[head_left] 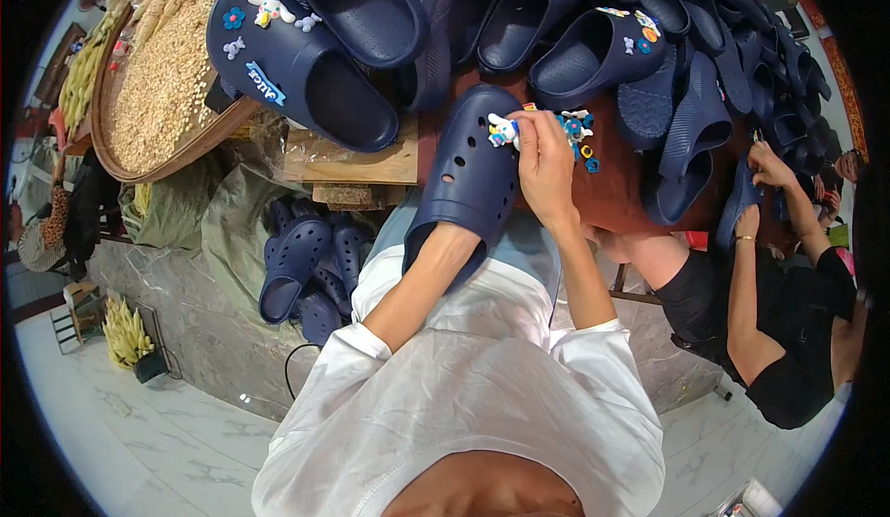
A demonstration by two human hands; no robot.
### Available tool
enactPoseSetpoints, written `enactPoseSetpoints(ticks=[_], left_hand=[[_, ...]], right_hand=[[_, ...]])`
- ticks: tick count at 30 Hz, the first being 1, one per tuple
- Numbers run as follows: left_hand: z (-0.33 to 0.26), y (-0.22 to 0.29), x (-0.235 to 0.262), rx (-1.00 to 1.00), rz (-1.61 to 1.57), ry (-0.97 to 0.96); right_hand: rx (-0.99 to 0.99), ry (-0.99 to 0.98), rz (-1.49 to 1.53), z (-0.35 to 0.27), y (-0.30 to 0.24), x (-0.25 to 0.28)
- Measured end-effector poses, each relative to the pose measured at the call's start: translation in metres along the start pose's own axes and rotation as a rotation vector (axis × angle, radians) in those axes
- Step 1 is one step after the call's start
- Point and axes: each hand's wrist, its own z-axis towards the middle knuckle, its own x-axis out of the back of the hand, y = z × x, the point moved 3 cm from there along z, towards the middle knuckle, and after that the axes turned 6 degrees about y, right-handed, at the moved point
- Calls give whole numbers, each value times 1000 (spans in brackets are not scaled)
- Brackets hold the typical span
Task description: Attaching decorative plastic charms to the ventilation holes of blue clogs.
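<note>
A navy foam clog [473,165] with vent holes stands toe-up over my lap, its toe reaching the reddish-brown tabletop. My left hand [455,241] is inside it through the heel opening, so its fingers are hidden. At the clog's upper right side, my right hand [547,169] pinches a white cartoon-figure shoe charm [503,131] between thumb and fingertips. The charm lies against the holes there; whether its stem is in one cannot be seen. Close behind the right hand lies a small pile of blue and yellow charms [588,155].
Navy clogs [593,58], some with charms, crowd the table's far side. A decorated clog [278,63] rests at the far left beside a round tray [139,176] of pale grains. Several plain clogs [306,253] are heaped low at left. A co-worker [788,322] handles a clog at right.
</note>
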Motion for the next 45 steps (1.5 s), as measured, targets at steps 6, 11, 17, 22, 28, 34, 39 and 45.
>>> enactPoseSetpoints(ticks=[6,11,17,22,28,34,39,45], left_hand=[[-7,6,9,-3,-13,7],[-10,3,12,5,-26,8],[-12,0,13,15,-37,5],[-19,4,19,20,-48,4],[-31,6,28,30,-61,5],[-41,7,34,37,-74,3],[-30,7,30,77,-71,-14],[-13,7,23,126,-58,-30]], right_hand=[[-76,-72,93,1,1,-2],[-195,-186,173,-1,10,1],[-379,-304,358,-2,29,1],[-309,-305,354,2,25,4],[-146,-386,208,-4,16,6],[-159,-432,212,-6,19,6],[-197,-364,230,-21,29,-8],[-112,-80,106,-39,7,-20]])
